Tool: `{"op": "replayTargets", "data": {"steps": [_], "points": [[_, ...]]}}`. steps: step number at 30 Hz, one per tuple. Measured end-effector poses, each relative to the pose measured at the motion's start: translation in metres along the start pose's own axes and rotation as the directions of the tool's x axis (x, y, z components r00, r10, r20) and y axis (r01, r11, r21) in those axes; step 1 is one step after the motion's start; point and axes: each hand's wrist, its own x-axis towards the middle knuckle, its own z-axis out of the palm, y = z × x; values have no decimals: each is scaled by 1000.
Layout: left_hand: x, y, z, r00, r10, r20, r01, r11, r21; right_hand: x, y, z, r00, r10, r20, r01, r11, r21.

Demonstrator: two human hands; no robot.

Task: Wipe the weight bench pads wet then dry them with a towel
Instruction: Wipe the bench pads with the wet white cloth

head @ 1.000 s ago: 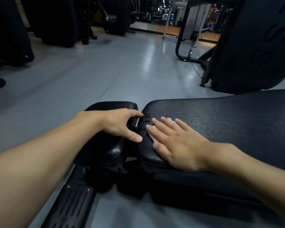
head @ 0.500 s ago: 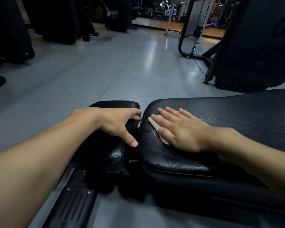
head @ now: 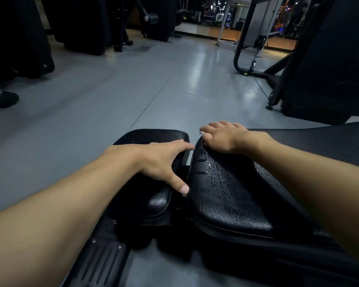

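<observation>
The long black bench pad (head: 232, 195) fills the lower right, its textured top glistening with wet streaks. My right hand (head: 224, 136) sits at the pad's far left corner, fingers bent over the edge on a white cloth (head: 201, 132); only a sliver of cloth shows. The small black seat pad (head: 153, 135) lies just left of the long pad across a narrow gap. My left hand (head: 164, 160) rests on the seat pad, fingers spread toward the gap, thumb pointing back at me.
The bench's black frame and ribbed foot plate (head: 100, 264) run below the pads. Grey gym floor (head: 133, 85) stretches ahead. A large black machine (head: 327, 65) stands right, a cable machine frame (head: 243, 54) behind it, and dark equipment (head: 25, 38) lines the left.
My right hand has slid the cloth from the pad's near left part across the top to its far corner, leaving wet streaks behind. My left hand stays on the seat pad.
</observation>
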Motion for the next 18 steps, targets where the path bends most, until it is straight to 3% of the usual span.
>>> {"op": "replayTargets", "data": {"steps": [4,9,15,18], "points": [[-3,4,1,1000,24,9,-25,994,107,-31,-17,2,999,-45,-26,45,999,-2],[-11,7,1,994,-27,103,17,996,91,-84,-28,5,985,-173,-9,173,985,-24],[-17,12,10,996,-51,67,41,989,143,-39,-30,-2,998,-61,18,61,998,6],[-21,11,12,997,-53,48,47,990,134,-46,-35,6,997,-76,0,76,997,-19]]}}
